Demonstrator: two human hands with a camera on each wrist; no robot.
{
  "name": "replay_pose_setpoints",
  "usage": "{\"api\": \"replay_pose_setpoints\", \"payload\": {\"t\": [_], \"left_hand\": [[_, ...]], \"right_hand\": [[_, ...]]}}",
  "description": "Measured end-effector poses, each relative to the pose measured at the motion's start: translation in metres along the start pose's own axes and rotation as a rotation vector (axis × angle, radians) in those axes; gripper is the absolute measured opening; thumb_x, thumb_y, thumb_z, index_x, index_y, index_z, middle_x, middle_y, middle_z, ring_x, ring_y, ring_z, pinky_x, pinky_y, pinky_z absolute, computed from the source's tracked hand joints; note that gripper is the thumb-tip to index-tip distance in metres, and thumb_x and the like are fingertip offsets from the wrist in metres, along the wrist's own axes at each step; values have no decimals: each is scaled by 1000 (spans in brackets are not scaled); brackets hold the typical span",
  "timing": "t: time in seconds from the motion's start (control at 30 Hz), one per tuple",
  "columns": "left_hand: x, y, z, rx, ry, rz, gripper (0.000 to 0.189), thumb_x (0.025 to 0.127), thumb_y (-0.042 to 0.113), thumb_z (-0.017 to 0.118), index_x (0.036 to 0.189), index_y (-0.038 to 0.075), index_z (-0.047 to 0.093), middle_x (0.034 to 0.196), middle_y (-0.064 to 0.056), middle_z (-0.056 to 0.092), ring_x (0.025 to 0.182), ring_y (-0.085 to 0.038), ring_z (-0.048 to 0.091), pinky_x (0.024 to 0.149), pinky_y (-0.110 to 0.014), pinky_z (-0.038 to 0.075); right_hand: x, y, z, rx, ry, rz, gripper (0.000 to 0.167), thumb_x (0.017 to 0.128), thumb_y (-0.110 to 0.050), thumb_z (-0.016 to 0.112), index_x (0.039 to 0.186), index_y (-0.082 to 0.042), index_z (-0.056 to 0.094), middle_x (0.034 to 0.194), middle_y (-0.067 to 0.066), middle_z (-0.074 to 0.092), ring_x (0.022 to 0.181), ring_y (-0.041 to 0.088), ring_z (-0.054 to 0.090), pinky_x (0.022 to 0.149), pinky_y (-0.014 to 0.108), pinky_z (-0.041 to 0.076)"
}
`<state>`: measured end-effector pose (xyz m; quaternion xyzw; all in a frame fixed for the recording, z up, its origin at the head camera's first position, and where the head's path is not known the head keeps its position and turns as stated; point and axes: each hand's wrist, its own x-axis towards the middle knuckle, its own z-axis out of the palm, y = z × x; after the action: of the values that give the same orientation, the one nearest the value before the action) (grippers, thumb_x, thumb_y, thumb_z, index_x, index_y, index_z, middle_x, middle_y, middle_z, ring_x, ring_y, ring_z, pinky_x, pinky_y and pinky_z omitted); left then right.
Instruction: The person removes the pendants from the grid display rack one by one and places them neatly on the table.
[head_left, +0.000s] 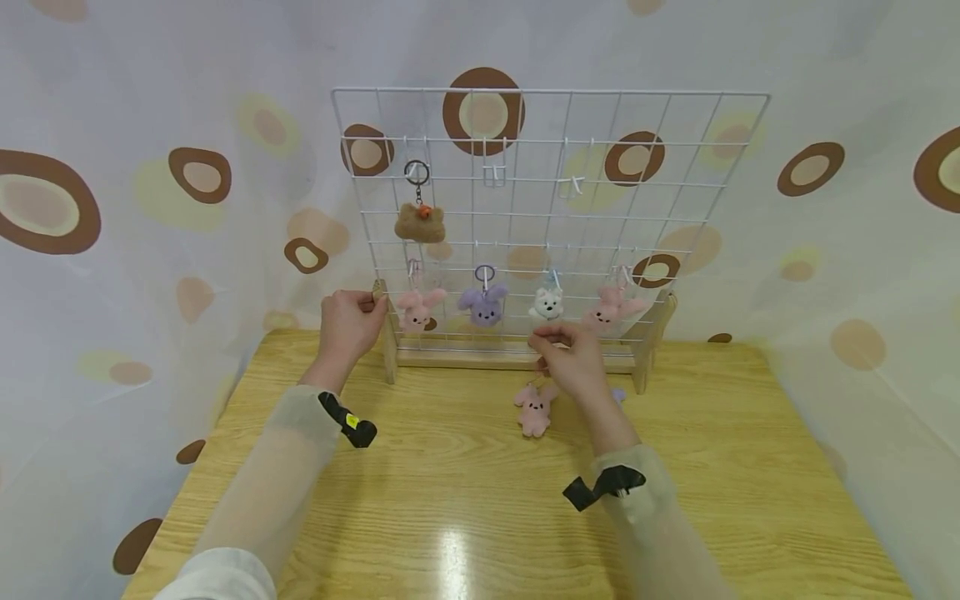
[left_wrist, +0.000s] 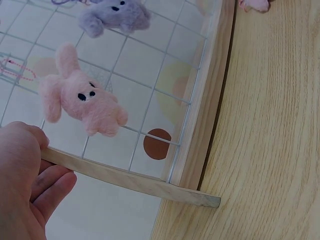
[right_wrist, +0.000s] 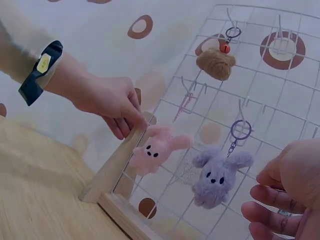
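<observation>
My left hand [head_left: 352,325] pinches the left wooden upright [left_wrist: 130,180] of a white wire grid rack [head_left: 525,215]. Just right of it hangs a pink rabbit keychain [left_wrist: 82,95], and a purple rabbit keychain [right_wrist: 215,177] hangs beside that. In front of the rack's lower part is my right hand [head_left: 573,358], fingers loosely bent, with a gap between thumb and fingers in the right wrist view. Right above its fingertips hangs a white bear keychain [head_left: 547,305]. Another pink rabbit plush [head_left: 535,410] appears below the hand, over the tabletop.
A brown plush keychain [head_left: 420,223] hangs at the upper left of the grid, and a pink rabbit [head_left: 611,310] at the lower right. Two bare hooks [head_left: 493,175] are in the upper row. A small purple thing [head_left: 618,395] shows behind my right wrist on the wooden table [head_left: 450,483].
</observation>
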<state>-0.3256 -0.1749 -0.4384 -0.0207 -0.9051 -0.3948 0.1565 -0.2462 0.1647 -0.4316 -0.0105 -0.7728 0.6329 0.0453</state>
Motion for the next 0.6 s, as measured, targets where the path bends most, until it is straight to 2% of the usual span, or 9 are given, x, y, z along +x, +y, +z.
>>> {"api": "replay_pose_setpoints", "payload": {"t": [0.23,0.4,0.6], "left_hand": [[0,1,0,-7,4,14,31,105,26,68,99,0,83,87,-15,79,75,-27,76,69,-44,61],[-1,2,-1,-15,0,5,30,104,25,68,100,-1,83,89,-16,79,77,-28,76,71,-45,62],[-1,2,-1,-13,-1,5,31,105,26,67,99,0,83,87,-15,79,74,-26,75,67,-43,60]], "right_hand": [[-1,-21,2,32,41,-32,19,101,-9,71,113,6,72,100,17,74,64,15,69,59,28,58],[0,-32,4,43,57,-26,19,101,-13,73,113,2,72,105,18,74,65,16,70,62,29,58],[4,-46,5,70,81,-40,20,101,-14,73,114,1,72,104,14,74,65,15,69,64,28,59]]}}
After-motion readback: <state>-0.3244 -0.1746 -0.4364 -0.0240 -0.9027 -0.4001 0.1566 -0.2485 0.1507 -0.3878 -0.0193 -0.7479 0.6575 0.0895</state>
